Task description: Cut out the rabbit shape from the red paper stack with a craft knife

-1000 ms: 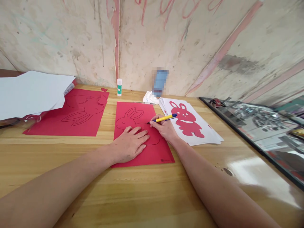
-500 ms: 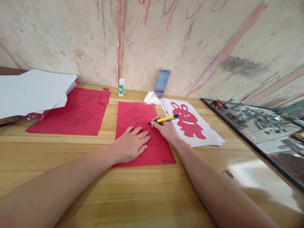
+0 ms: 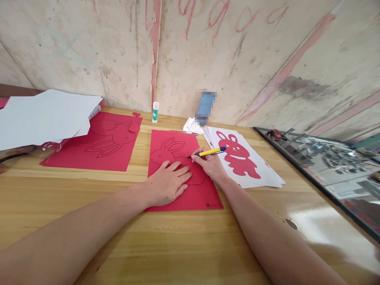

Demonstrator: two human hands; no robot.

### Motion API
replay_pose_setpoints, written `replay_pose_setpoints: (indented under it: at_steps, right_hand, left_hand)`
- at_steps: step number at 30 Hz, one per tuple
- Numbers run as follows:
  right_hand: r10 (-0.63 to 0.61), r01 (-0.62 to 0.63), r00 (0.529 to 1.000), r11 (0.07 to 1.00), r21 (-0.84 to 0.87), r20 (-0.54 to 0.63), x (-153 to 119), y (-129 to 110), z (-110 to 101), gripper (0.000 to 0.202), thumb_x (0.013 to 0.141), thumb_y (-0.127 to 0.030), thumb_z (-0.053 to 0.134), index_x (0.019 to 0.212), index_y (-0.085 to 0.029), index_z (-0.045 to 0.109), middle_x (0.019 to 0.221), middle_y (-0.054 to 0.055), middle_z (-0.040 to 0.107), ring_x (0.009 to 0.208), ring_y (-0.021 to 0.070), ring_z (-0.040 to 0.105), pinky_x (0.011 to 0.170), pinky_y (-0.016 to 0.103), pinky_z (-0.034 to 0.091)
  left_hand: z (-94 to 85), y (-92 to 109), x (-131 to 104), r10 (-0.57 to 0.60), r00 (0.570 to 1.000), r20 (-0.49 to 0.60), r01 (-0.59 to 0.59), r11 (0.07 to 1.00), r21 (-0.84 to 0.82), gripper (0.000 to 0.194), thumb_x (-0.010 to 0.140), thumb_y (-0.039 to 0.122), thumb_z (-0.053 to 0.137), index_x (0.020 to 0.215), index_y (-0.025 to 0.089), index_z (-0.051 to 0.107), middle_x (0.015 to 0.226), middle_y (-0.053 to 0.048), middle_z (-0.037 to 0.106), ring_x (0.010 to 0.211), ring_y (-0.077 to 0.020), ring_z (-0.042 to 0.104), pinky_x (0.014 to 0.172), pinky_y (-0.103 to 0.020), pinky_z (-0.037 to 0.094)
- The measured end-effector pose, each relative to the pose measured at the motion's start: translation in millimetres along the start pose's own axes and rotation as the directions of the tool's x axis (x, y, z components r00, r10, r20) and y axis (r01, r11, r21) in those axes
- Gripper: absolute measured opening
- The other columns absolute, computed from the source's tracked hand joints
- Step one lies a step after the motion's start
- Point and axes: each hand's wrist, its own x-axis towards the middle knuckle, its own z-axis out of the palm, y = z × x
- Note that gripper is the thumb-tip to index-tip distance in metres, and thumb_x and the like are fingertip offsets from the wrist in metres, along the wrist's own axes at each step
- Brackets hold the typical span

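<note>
A red sheet of paper [image 3: 184, 198] with a rabbit outline lies on the wooden table before me. My left hand [image 3: 170, 182] rests flat on it, fingers spread over the rabbit's body and hiding part of the outline. Gripped in my right hand [image 3: 209, 163] is a yellow and blue pen [image 3: 211, 152], its tip at the line of the rabbit's back. Right of that hand, a red cut-out rabbit figure [image 3: 239, 155] lies on white sheets [image 3: 267, 174].
To the left lies another red sheet [image 3: 115, 160] with a rabbit outline, partly under white papers [image 3: 44, 118]. A glue stick [image 3: 155, 112] stands near the wall, left of a crumpled white tissue [image 3: 192, 126] and a blurred blue object [image 3: 206, 103]. A dark-framed glass panel [image 3: 320, 158] lies right.
The whole view has shifted slightly, so things appear a little lower and further right. Left hand, pen and sheet keep nearly the same positions relative to each other.
</note>
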Motion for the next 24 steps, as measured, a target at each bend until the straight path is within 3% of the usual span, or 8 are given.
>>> replay_pose_setpoints:
  at_steps: [14, 19, 24]
  right_hand:
    - [0.007, -0.007, 1.000, 1.000, 0.026, 0.019, 0.1, -4.5, 2.4, 0.024, 0.069, -0.042, 0.071, 0.076, -0.023, 0.058, 0.067, -0.001, 0.061, 0.066, 0.0168, 0.058, 0.070, 0.032, 0.047]
    - [0.024, -0.025, 1.000, 0.992, 0.122, 0.012, 1.3, -2.0, 2.4, 0.025, 0.065, -0.039, 0.074, 0.074, -0.021, 0.059, 0.064, -0.002, 0.061, 0.063, 0.0149, 0.057, 0.065, 0.030, 0.045]
    - [0.130, -0.086, 0.985, 0.938, 0.335, -0.112, 0.2, -3.1, -3.8, 0.030, 0.065, -0.044, 0.074, 0.076, -0.021, 0.058, 0.055, -0.003, 0.059, 0.049, 0.0095, 0.045, 0.048, 0.025, 0.033]
  left_hand:
    - [0.3, 1.0, 0.6, -0.003, 1.000, 0.008, 0.003, 1.000, -0.003, 0.039, 0.100, 0.034, 0.032, 0.131, 0.019, 0.050, 0.138, -0.007, 0.053, 0.125, -0.0284, 0.042, 0.096, -0.045, 0.034]
    - [-1.2, 1.2, 0.5, -0.013, 0.999, 0.040, 0.014, 1.000, -0.010, 0.041, 0.100, 0.033, 0.032, 0.134, 0.018, 0.049, 0.141, -0.007, 0.051, 0.128, -0.0295, 0.040, 0.098, -0.046, 0.033]
    - [-2.9, 1.1, 0.8, -0.029, 0.997, 0.069, 0.029, 1.000, 0.001, 0.043, 0.100, 0.033, 0.030, 0.137, 0.019, 0.047, 0.144, -0.007, 0.048, 0.130, -0.0292, 0.039, 0.100, -0.046, 0.032]
